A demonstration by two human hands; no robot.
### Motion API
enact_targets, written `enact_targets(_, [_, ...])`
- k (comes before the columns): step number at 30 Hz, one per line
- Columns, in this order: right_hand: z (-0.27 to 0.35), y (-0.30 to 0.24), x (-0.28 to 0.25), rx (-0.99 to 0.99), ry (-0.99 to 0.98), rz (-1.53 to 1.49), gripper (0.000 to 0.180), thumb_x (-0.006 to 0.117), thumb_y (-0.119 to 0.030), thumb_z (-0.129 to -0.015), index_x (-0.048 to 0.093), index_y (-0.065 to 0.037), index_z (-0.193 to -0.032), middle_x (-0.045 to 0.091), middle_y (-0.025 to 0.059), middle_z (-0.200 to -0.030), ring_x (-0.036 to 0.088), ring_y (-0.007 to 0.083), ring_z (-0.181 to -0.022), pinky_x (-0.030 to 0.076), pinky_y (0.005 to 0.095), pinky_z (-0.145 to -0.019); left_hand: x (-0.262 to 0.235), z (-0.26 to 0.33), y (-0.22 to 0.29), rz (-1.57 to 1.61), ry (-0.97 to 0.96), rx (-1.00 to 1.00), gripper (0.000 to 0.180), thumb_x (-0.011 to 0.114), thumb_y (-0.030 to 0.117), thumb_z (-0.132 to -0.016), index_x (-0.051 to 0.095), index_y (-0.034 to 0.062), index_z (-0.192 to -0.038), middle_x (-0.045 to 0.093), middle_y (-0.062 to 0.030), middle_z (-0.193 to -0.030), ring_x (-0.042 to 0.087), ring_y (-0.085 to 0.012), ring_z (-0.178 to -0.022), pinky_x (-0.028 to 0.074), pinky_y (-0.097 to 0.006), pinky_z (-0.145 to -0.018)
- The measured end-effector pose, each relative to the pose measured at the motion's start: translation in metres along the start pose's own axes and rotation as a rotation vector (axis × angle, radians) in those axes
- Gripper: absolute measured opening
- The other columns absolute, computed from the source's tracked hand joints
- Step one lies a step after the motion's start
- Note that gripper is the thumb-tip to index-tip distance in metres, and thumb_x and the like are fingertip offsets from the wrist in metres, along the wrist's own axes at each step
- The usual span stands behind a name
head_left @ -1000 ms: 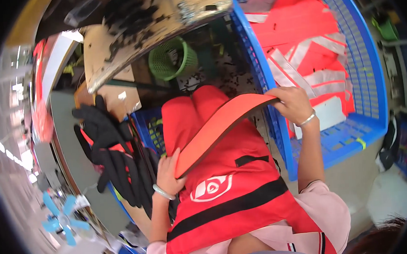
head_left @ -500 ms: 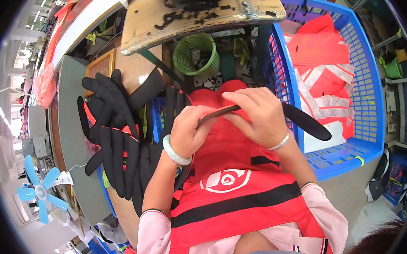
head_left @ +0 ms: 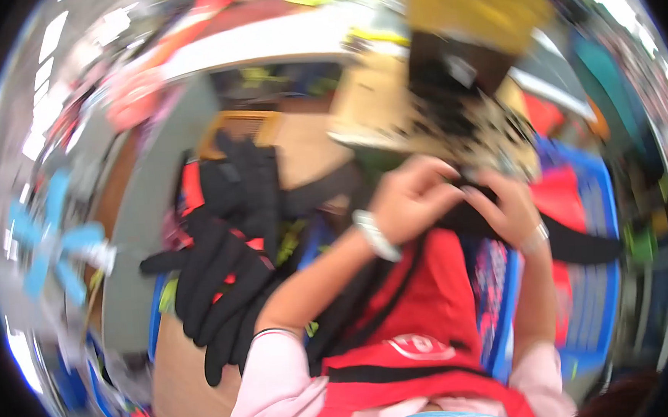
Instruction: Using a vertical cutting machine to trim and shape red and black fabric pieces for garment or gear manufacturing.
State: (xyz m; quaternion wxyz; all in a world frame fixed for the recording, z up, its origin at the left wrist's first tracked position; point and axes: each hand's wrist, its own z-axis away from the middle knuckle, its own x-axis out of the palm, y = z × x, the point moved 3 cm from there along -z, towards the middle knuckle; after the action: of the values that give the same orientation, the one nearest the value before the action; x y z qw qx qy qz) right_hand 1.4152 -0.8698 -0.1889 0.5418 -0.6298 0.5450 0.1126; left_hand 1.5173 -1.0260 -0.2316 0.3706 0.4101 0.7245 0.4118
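Observation:
Both hands are raised close together in front of my red apron (head_left: 430, 287), blurred by motion. A long black padded strip (head_left: 581, 244) with a rounded end passes under my right hand (head_left: 511, 209) and sticks out to its right. The fingers of my right hand are closed on the strip. My left hand (head_left: 416, 202) is also closed, thumb and fingertips pinched at the strip beside the right fingertips. Its exact grip is smeared. To the left lies a heap of black padded pieces (head_left: 227, 280) with red edges showing.
A wooden work board (head_left: 365, 92) strewn with small black scraps (head_left: 451, 121) stands ahead, beneath a yellow and dark machine-like block (head_left: 475, 9). On the right, a blue plastic crate (head_left: 601, 192) holds red fabric. A blue-bladed fan (head_left: 49, 241) is at far left.
Both hands have moved right and slightly farther away with the black strip. The view has swung, so the yellow and dark block now shows above the board, and the picture is blurred.

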Motion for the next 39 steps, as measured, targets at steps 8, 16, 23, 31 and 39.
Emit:
enact_targets(8, [-0.009,0.027,0.005,0.152,-0.066,-0.056,0.015,0.066,-0.011,-0.085,0.061,0.003,-0.09,0.061,0.0142,-0.071,0.058,0.0227,-0.065,0.045,0.0347,-0.063,0.008,-0.036,-0.031,0.198,-0.081,-0.05,0.014,0.067,0.013,-0.086,0.063,-0.0005,-0.088,0.063,-0.0039,-0.07,0.059,-0.0088,-0.064,0.048,-0.026,-0.057])
enact_targets(16, [-0.018,0.046,-0.017,0.131,0.043,0.017,0.015,0.067,-0.011,-0.085,0.062,0.003,-0.087,0.06,0.0156,-0.067,0.056,0.0285,-0.058,0.043,0.036,-0.057,0.018,-0.073,-0.031,0.352,-0.212,-0.101,0.01,0.063,0.01,-0.087,0.062,-0.0004,-0.087,0.062,-0.0043,-0.069,0.06,-0.0098,-0.064,0.048,-0.027,-0.057])
enact_targets(23, [-0.054,0.053,-0.015,0.072,0.009,-0.064,0.026,0.07,-0.027,-0.085,0.068,-0.003,-0.092,0.066,0.0193,-0.078,0.065,0.0369,-0.071,0.05,0.0403,-0.061,-0.008,-0.085,-0.015,0.233,-0.089,-0.255,0.013,0.066,0.012,-0.087,0.064,0.0008,-0.094,0.063,-0.0013,-0.075,0.06,-0.0074,-0.067,0.05,-0.025,-0.06])
enact_targets(31, [-0.067,0.091,-0.023,0.199,-0.003,-0.035,0.031,0.067,-0.034,-0.085,0.067,-0.003,-0.087,0.064,0.0205,-0.079,0.062,0.0401,-0.077,0.047,0.0437,-0.065,0.008,-0.121,-0.048,0.37,-0.141,-0.475,0.017,0.066,0.014,-0.089,0.062,0.0012,-0.098,0.064,-0.0037,-0.078,0.06,-0.0097,-0.065,0.047,-0.022,-0.057])
enact_targets(39, [-0.096,0.118,-0.023,0.154,-0.034,-0.076,0.037,0.068,-0.033,-0.086,0.062,0.003,-0.08,0.06,0.0222,-0.073,0.058,0.0391,-0.069,0.046,0.0421,-0.064,0.009,-0.147,-0.065,0.444,-0.079,-0.491,0.012,0.065,0.016,-0.09,0.063,0.0052,-0.095,0.062,-0.0009,-0.076,0.058,-0.0076,-0.062,0.043,-0.019,-0.052])
